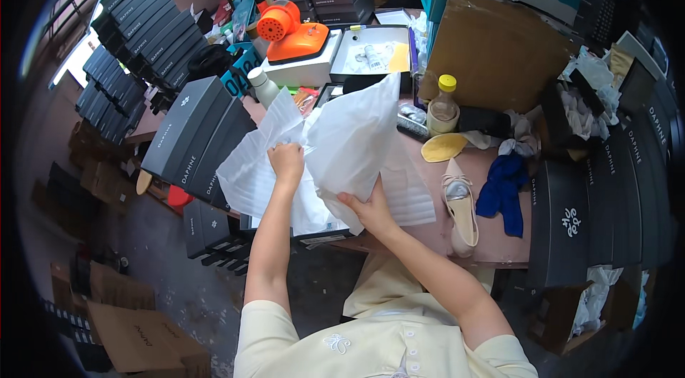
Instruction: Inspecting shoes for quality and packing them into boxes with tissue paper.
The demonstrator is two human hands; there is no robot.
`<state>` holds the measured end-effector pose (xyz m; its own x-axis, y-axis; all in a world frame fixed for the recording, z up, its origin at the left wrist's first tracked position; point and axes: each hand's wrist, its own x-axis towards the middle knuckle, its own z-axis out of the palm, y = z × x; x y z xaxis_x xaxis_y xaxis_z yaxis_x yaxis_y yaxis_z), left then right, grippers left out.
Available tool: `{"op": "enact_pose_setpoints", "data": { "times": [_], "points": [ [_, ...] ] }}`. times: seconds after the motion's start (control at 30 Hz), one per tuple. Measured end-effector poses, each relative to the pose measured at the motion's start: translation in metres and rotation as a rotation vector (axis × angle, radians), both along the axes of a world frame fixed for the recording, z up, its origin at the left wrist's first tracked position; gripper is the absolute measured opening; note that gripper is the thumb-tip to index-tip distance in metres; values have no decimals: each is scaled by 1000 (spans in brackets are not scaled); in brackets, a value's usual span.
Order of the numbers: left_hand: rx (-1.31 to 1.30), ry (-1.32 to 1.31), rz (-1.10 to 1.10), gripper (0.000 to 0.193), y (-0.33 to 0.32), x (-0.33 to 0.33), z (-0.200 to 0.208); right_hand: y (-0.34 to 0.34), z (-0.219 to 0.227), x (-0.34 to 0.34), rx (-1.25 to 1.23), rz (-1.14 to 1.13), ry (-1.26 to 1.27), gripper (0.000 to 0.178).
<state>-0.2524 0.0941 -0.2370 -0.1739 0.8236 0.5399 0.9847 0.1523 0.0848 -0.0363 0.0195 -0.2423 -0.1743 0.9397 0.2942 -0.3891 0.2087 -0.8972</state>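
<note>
My left hand (287,160) is closed in a fist at the crumpled white tissue paper (246,167), its fingertips partly hidden. With the thumb on the near face, my right hand (369,208) grips a raised white wrapping sheet (357,139); anything behind or inside it is hidden. Under both hands lies an open shoebox (325,239), mostly covered by the white sheets. Right of my right hand, a beige flat shoe (460,210) with a bow rests on the table, toe pointing away. A blue cloth (504,189) lies beside it.
Dark shoeboxes (189,139) stand at the left, more (560,221) at the right. Behind are a white bottle (262,85), an orange machine (296,39), a yellow-capped bottle (443,110) and a large cardboard box (492,53). A yellow pad (444,148) lies beyond the shoe.
</note>
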Motion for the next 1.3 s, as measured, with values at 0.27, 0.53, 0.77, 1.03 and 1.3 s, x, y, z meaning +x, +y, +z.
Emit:
{"op": "enact_pose_setpoints", "data": {
  "times": [0.27, 0.53, 0.77, 1.03, 1.3],
  "points": [
    [981, -1334, -311, 11, -72, -50, 146, -4, 23, -36, 229, -31, -491, 81],
    [858, -837, -493, 21, -122, -12, 150, 0, 1, -68, 138, 321, -1541, 79],
    [754, -273, -770, 30, -125, 74, 129, -45, 126, 73, 194, 48, -31, 67],
    [-178, -921, -890, 28, -99, 228, 128, -52, 143, 187, 502, -478, -452, 15],
    [-26, -661, -834, 49, -96, 239, 100, -38, 81, 206, 469, -225, -732, 18]
  ]
}}
